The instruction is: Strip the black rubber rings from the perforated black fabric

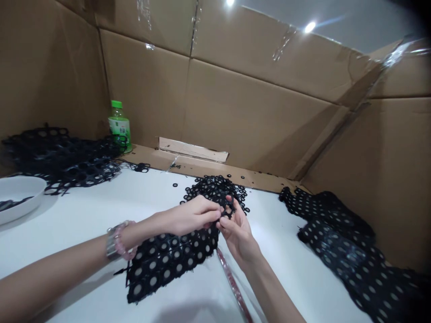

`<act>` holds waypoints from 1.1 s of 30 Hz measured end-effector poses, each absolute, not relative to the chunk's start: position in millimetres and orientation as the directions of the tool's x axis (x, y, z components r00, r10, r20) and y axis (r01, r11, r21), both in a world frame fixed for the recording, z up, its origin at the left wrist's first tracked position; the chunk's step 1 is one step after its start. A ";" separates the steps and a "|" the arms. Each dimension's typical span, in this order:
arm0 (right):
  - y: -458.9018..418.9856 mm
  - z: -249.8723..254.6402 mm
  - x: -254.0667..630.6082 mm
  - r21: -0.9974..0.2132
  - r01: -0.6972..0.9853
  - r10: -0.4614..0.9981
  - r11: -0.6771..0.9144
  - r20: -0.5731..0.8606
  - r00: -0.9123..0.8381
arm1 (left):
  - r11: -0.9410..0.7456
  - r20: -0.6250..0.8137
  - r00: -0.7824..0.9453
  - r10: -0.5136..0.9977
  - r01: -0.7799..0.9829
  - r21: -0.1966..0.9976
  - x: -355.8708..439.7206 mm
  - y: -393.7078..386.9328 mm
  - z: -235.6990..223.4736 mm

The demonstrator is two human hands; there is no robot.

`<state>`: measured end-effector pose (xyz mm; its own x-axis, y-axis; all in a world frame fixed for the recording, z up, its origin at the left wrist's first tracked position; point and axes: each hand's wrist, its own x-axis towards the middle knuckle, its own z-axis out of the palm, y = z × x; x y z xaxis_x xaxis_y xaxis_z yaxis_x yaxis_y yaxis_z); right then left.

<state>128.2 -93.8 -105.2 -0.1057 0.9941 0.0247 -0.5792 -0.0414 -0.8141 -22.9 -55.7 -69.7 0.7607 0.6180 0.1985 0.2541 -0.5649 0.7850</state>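
Both my hands meet over the middle of the white table. My left hand (193,216), with a watch and a pink bead bracelet at its wrist, pinches the near corner of a black rubber sheet (171,255) full of round holes. My right hand (239,231) grips the sheet's raised end from the other side, thumb and fingers bent around it. The rest of the sheet slopes down to the left onto the table. Just behind my hands lies a heap of small black rings (213,184). My fingers partly hide what they pinch.
Black perforated scrap (70,154) piles up at the left, by a green-capped bottle (119,128) and a white bowl (23,215) with dark pieces. More dotted black sheets (346,251) lie right. A reddish strip (234,285) lies in front. Cardboard walls (252,112) surround the table.
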 end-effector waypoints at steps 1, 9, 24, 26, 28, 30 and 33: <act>-93.6 -105.0 127.9 -0.805 -0.591 0.994 -0.048 0.023 -0.111 | -0.476 0.164 0.746 0.645 0.225 0.850 -21.4 -53.2 -72.2; -85.3 -109.7 126.5 -0.678 -0.729 0.994 -0.095 -0.027 -0.105 | 0.027 -0.075 0.618 0.783 0.086 0.996 -8.3 -29.4 -87.0; -87.2 -112.7 123.9 -0.669 -0.626 0.907 -0.402 -0.383 -0.174 | -0.597 0.322 0.505 0.801 0.635 0.491 -44.7 7.3 -126.8; -85.7 -114.3 124.5 -0.670 -0.611 0.900 -0.420 -0.391 -0.190 | -0.622 0.389 0.487 0.782 0.658 0.425 -43.5 4.4 -124.4; -84.9 -115.0 125.2 -0.667 -0.630 0.910 -0.397 -0.376 -0.175 | -0.647 0.453 0.477 0.753 0.663 0.377 -42.9 1.9 -118.4; -85.0 -115.0 125.8 -0.665 -0.652 0.921 -0.364 -0.360 -0.147 | -0.662 0.473 0.482 0.737 0.654 0.366 -42.2 0.6 -112.7; -86.8 -113.9 125.6 -0.665 -0.645 0.917 -0.376 -0.368 -0.156 | -0.673 0.486 0.481 0.730 0.629 0.389 -39.9 -2.0 -107.3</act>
<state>125.6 -86.8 -113.9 -0.1562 0.9168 -0.3675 -0.6454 -0.3764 -0.6647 -39.9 -2.0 -107.3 0.4807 0.7300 0.4859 0.6289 -0.6731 0.3892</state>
